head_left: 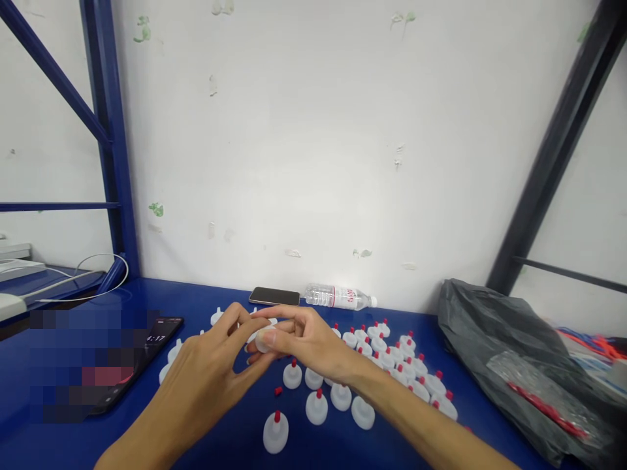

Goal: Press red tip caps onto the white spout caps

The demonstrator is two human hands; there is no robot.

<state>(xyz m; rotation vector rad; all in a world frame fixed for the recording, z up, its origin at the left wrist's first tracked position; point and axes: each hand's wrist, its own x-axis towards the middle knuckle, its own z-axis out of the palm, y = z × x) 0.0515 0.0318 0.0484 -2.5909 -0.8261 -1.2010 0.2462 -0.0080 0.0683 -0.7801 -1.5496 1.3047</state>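
Note:
Both hands meet above the blue table around one small white squeeze bottle (265,341). My right hand (308,336) pinches it, the thumb pressed on its side. The fingers of my left hand (210,359) close around it from the other side, and its tip is hidden by the fingers. Below them a loose red cap (278,391) lies on the table. A white bottle with a red cap (275,434) stands nearest to me, and another capped bottle (292,375) is just under my right hand. Behind my left hand are several white bottles (175,351) whose visible tips show no red.
Many red-capped bottles (392,356) crowd the right side of the table. At the wall lie a dark phone (274,296) and a clear water bottle (337,297). A larger phone (142,365) lies at left, a grey plastic bag (490,352) at right.

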